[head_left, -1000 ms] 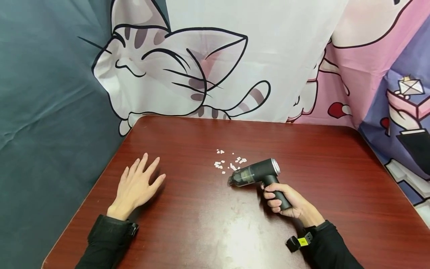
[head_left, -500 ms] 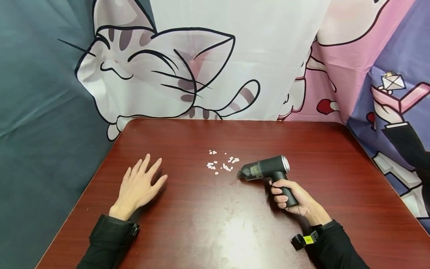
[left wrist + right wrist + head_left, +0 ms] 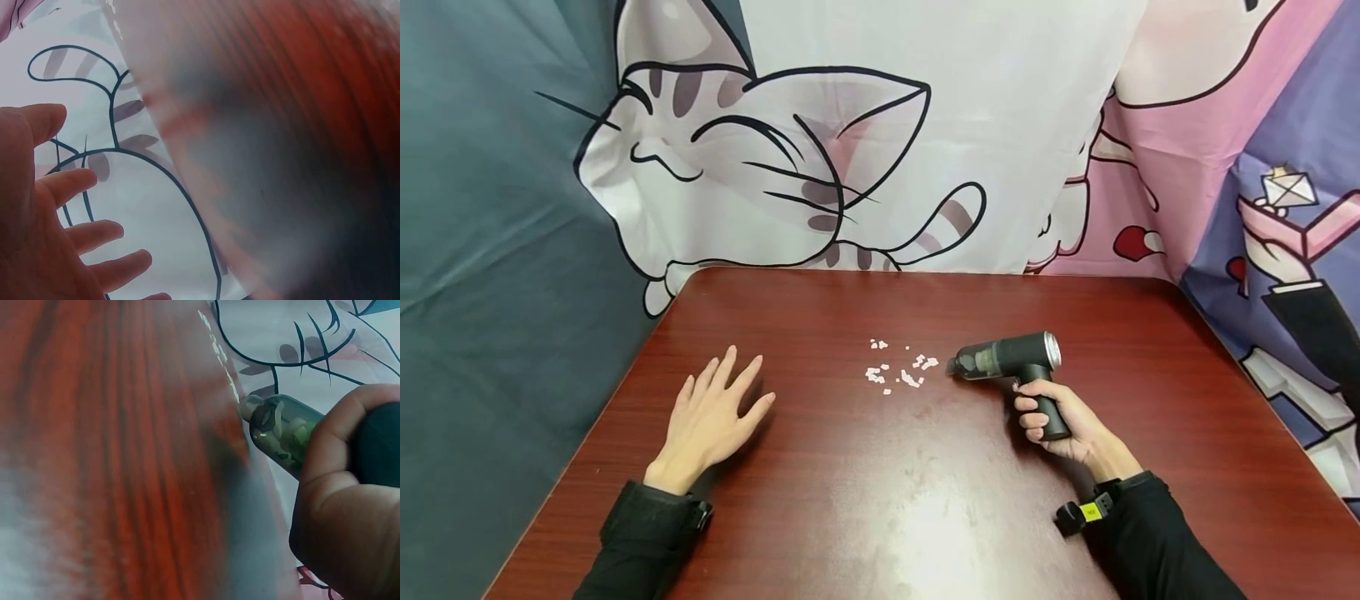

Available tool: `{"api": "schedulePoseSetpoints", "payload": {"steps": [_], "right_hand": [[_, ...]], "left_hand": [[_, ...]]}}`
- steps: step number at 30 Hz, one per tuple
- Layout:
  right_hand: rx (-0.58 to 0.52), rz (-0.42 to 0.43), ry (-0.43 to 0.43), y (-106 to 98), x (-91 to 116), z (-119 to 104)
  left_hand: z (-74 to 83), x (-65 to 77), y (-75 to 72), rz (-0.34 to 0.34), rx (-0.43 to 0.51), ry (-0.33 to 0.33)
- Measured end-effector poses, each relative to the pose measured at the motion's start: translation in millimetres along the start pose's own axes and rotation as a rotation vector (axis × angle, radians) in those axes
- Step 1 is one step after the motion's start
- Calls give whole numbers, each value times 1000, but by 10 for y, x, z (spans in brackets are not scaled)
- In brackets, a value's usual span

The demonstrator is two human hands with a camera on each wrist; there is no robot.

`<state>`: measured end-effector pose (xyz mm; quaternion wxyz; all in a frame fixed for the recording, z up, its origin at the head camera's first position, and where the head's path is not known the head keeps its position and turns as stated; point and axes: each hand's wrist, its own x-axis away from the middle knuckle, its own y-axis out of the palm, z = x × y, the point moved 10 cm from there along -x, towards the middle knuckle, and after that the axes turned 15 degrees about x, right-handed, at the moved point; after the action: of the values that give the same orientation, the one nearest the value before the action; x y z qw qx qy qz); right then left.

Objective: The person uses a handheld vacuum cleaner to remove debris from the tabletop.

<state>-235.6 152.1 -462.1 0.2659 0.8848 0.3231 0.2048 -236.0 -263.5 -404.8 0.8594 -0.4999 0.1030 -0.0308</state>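
My right hand (image 3: pixel 1066 423) grips the handle of a black handheld vacuum cleaner (image 3: pixel 1011 357), its nozzle pointing left. In the right wrist view the fingers wrap the handle, and the vacuum's see-through front (image 3: pixel 284 431) shows pale and green bits inside. Just left of the nozzle tip, small white paper scraps (image 3: pixel 912 379) lie scattered over the middle of the table. My left hand (image 3: pixel 707 421) is at the table's left side, palm down, fingers spread and holding nothing. The left wrist view shows its straight fingers (image 3: pixel 94 237) from the side.
The reddish-brown wooden table (image 3: pixel 820 517) has a glossy glare near its front. Behind it hangs a white curtain (image 3: pixel 1015 108) with a cartoon cat, joined by pink and purple cloth on the right. A blue-grey cloth (image 3: pixel 505 275) hangs at the left.
My right hand has carried the vacuum cleaner right and a little farther back, so its nozzle now stands to the right of the scraps. My left hand has stayed in place; the view shifted slightly.
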Motion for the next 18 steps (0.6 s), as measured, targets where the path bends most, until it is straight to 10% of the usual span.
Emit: {"api": "schedulePoseSetpoints", "payload": {"steps": [18], "right_hand": [[3,10,28,-7,-167,18]], "left_hand": [[-103,69,-76,24,-12,-22]]}}
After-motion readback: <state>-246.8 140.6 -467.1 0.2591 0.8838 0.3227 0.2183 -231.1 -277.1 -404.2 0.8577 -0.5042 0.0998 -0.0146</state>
